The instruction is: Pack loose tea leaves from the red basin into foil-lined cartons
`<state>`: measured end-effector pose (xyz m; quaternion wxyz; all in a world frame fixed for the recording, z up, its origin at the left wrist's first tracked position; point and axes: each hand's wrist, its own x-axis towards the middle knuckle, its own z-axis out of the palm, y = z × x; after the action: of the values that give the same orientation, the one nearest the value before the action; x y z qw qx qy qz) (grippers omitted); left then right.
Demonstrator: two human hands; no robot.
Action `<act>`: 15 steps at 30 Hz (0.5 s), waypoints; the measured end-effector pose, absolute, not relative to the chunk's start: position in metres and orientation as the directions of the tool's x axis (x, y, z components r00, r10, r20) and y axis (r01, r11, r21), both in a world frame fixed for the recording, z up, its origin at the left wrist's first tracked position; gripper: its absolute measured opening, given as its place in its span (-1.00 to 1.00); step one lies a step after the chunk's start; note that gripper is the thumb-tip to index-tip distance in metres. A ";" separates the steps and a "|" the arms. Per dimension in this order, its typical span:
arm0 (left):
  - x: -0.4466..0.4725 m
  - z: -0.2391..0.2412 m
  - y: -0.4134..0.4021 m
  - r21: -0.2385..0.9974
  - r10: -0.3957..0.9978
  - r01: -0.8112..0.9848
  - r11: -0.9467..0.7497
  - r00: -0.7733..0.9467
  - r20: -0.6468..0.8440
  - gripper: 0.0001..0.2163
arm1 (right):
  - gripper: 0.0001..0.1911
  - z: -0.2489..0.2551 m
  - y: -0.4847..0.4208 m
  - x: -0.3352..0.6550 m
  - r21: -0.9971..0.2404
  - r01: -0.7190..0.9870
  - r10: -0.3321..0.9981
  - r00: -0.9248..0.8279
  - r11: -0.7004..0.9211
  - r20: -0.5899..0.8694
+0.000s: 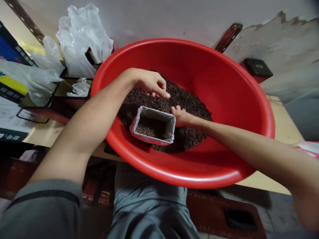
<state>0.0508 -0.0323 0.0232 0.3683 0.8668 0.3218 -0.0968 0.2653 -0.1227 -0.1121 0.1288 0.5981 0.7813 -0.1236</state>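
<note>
"What's your grip like right now?"

"My left hand point(155, 85) hangs over the loose dark tea leaves point(193, 103), fingers curled in, thumb pointing across. I can't tell whether it pinches anything. My right hand point(183, 118) is at the right side of the foil-lined pouch point(157, 140), seemingly against its upper edge. The fingers are partly hidden, so I can't say if they clasp it."

"And the pouch, where is it?"

"In the near left part of the big red basin point(226, 89), its mouth open and facing up at me, with some leaf inside. The tea is heaped around and behind it."

"Anything else about?"

"The basin sits on a pale wooden table point(285, 121). To its left are open dark tins point(64, 89) with clear plastic bags point(83, 41) in and above them. Below the table's near edge, a black phone point(240, 219) lies on a dark red bench point(208, 210)."
</note>
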 end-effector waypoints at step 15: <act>0.048 0.018 -0.029 0.805 0.308 0.431 -0.408 0.895 -0.323 -0.71 | -0.50 -0.044 -0.121 0.255 -0.063 0.974 0.938 -0.225 0.216 -0.263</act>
<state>0.0485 -0.0287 0.0182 0.4971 0.8369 0.2206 -0.0618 0.2549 -0.1211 -0.0435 0.0841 0.6167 0.7753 -0.1073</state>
